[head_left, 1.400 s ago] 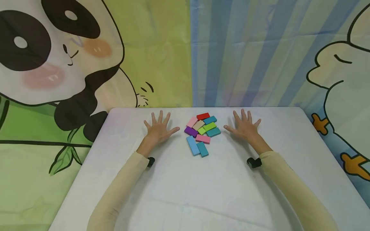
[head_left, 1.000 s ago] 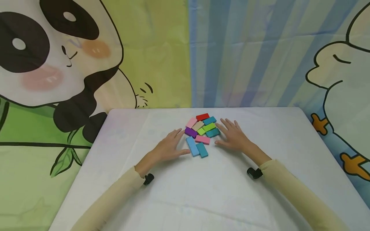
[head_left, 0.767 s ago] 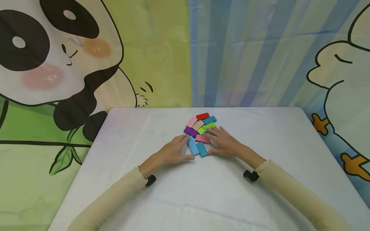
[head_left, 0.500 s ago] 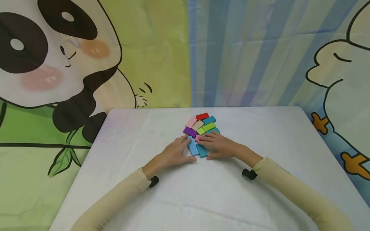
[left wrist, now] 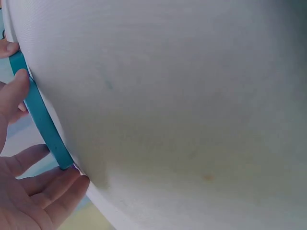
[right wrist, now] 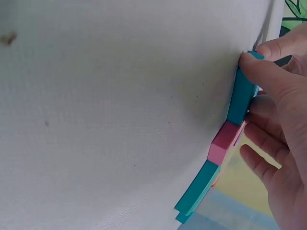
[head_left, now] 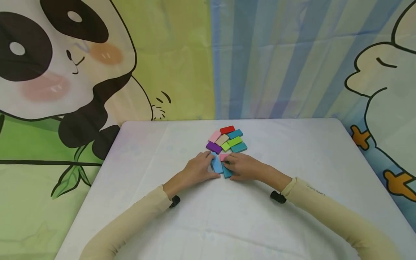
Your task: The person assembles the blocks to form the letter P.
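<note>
My left hand (head_left: 198,169) grips a light blue block (head_left: 216,163) at the near side of a block cluster. Its thumb is at the near end and its fingertips at the far end; in the left wrist view this block (left wrist: 45,127) looks teal. My right hand (head_left: 247,167) pinches the teal block (head_left: 226,172) just to the right, thumb at the near end and fingers curled over the far part. A pink block (head_left: 223,156) lies behind it, partly hidden by the right fingers. The two held blocks lie side by side, flat on the white table (head_left: 208,220).
Farther back lie purple (head_left: 213,147), beige (head_left: 222,139), light pink (head_left: 215,136), red (head_left: 227,129), blue (head_left: 235,134), lime (head_left: 235,141) and teal (head_left: 239,147) blocks, close together. A printed cloth (head_left: 182,61) hangs behind the table's far edge.
Both hands have come inward and toward the near end of the cluster from spread, open poses. Their fingers have closed on the light blue and teal blocks.
</note>
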Available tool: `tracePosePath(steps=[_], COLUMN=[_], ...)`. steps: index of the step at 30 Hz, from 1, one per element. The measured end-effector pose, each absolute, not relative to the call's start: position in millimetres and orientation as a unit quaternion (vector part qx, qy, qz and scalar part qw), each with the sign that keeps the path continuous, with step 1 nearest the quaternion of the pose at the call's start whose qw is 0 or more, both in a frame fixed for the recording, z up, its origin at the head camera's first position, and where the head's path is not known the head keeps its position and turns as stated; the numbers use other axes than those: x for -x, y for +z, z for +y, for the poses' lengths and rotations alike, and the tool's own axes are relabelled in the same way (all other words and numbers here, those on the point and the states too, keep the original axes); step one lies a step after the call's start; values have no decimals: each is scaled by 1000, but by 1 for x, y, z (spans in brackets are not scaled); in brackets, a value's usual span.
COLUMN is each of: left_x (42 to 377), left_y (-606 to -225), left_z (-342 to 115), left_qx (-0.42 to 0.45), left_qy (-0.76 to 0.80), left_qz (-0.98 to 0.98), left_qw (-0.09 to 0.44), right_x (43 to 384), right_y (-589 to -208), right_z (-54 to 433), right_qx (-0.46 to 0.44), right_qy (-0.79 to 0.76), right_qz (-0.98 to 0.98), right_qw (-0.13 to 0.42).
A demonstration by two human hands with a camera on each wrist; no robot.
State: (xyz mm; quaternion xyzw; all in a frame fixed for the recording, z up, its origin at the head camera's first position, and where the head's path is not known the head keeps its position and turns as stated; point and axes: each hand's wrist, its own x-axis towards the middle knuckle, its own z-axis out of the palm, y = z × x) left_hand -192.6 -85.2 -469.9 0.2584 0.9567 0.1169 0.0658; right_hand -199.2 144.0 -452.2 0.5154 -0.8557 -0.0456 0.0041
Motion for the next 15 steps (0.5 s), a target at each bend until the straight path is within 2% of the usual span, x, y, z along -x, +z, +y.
tracePosePath(steps=[3, 9, 15], left_x=[192, 190, 184], left_y=[-468, -465, -466], left_z=[-90, -108, -136], left_qx=[-267, -296, -295], left_qy=[128, 137, 142], left_qz=[953, 941, 940], left_qw=[67, 96, 95], right_x=[196, 193, 191], right_y=[-451, -453, -450], right_z=[141, 138, 137], right_qx=[-510, -498, -486], right_qy=[-54, 27, 40], right_qz=[-858, -865, -868], right_qw=[0, -59, -89])
